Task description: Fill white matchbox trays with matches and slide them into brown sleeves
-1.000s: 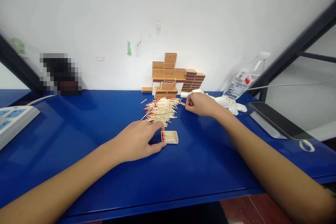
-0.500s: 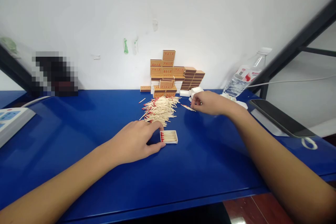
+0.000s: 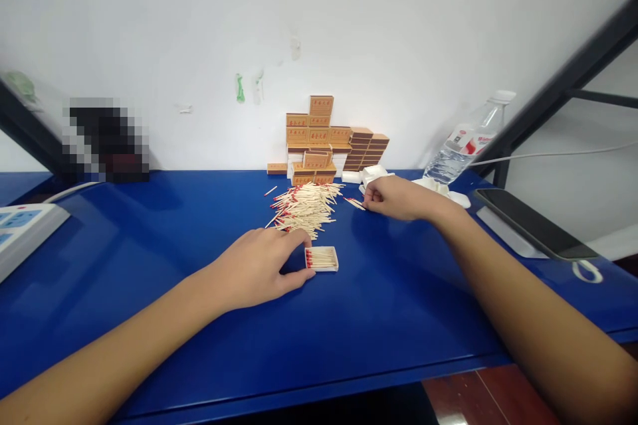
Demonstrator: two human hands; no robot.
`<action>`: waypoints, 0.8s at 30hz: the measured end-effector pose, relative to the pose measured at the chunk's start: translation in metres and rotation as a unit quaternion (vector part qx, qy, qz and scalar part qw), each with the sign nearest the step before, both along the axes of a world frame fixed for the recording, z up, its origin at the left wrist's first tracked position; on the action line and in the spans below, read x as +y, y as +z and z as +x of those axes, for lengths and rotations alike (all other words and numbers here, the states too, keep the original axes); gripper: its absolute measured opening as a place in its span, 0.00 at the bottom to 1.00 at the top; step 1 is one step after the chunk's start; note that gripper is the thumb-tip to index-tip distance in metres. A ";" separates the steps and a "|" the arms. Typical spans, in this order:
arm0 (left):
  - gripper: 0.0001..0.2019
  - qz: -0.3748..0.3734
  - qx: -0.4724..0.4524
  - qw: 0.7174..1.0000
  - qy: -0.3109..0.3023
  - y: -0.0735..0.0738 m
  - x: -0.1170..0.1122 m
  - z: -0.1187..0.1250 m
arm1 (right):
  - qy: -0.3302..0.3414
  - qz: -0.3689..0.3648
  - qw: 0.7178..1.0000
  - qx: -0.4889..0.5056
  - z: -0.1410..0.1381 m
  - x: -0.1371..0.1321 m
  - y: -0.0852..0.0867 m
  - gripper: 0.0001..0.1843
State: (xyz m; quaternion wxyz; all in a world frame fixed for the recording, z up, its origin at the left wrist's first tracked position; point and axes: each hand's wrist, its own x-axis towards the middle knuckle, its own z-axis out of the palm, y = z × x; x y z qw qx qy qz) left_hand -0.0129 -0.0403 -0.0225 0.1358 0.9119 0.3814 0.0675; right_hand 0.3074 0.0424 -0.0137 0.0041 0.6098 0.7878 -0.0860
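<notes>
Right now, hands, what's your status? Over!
Left hand holding match tray. Right hand at a few matches, grip unclear. Match pile just beyond match tray.

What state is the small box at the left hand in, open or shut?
Open. The box has no cover on it, and red-tipped matches show inside; the left hand holds one end.

Left hand [image 3: 256, 270] grips a white rectangular tray [image 3: 326, 270] of red-tipped wooden matches [image 3: 323, 257], right hand [image 3: 396, 198] right beside a few loose matchsticks [image 3: 355, 203]!
</notes>
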 end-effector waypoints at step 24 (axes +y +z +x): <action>0.18 0.011 0.021 1.000 -0.002 0.002 -0.001 0.001 | 0.044 -0.025 0.996 0.078 0.003 0.003 -0.004 0.07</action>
